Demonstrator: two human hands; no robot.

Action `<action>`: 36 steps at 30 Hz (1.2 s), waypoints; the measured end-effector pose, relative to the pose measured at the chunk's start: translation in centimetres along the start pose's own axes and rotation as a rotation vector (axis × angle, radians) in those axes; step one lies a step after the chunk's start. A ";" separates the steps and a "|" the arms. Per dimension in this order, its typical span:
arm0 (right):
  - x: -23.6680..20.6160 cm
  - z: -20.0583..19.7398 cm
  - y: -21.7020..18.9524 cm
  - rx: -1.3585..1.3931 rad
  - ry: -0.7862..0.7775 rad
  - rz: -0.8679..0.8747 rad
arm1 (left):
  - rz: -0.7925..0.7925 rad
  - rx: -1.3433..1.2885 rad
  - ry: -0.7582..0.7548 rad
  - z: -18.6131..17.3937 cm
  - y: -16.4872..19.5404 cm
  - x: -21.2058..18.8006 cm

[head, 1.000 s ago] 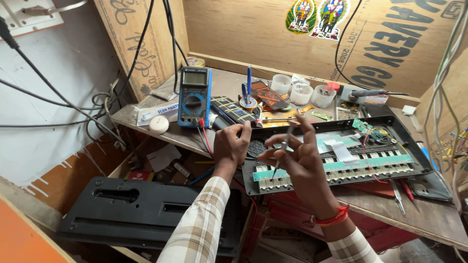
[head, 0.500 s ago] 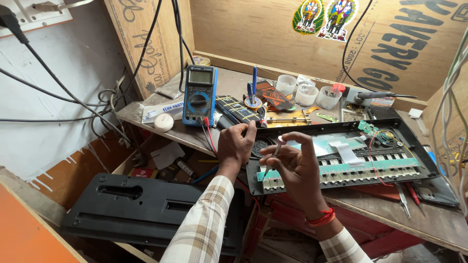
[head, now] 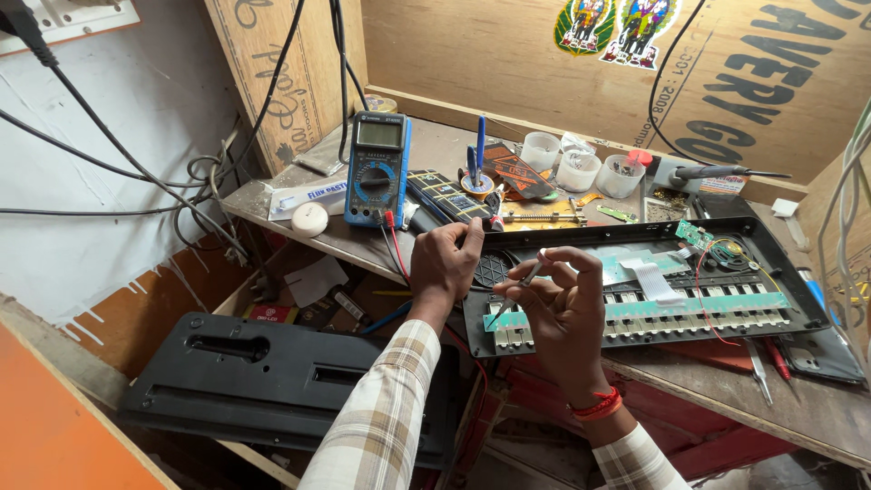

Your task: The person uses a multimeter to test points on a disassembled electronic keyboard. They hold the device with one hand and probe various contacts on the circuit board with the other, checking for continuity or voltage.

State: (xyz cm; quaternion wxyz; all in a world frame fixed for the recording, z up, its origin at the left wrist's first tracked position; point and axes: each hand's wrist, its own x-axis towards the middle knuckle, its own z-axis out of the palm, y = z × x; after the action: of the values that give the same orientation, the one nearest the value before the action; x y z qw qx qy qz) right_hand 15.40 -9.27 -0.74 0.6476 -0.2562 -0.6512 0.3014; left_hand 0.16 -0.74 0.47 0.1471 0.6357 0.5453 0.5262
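Workbench [head: 381, 249]: probe [head: 517, 289] seemingly pinched between right fingers [head: 555, 272]

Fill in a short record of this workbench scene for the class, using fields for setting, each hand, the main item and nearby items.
Setting: cluttered wooden bench with plywood walls
Left hand: rests on the left end of the opened keyboard; what it grips is hidden
Right hand: fingers pinch a thin metal tool, tip angled down at the keyboard's left end
Main item: black keyboard, circuit boards and wires exposed
Nearby: blue multimeter, three small white cups, black casing panel below the bench
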 end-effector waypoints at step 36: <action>0.3 0.8 -1.2 -0.102 -0.040 -0.010 | -0.047 -0.006 -0.042 -0.2 0.1 0.0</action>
State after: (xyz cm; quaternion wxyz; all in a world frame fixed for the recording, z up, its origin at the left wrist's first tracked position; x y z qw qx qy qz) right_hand 14.70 -9.96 0.37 0.6222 -0.2796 -0.6797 0.2697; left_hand 0.10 -0.83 0.66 0.1726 0.6331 0.5554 0.5108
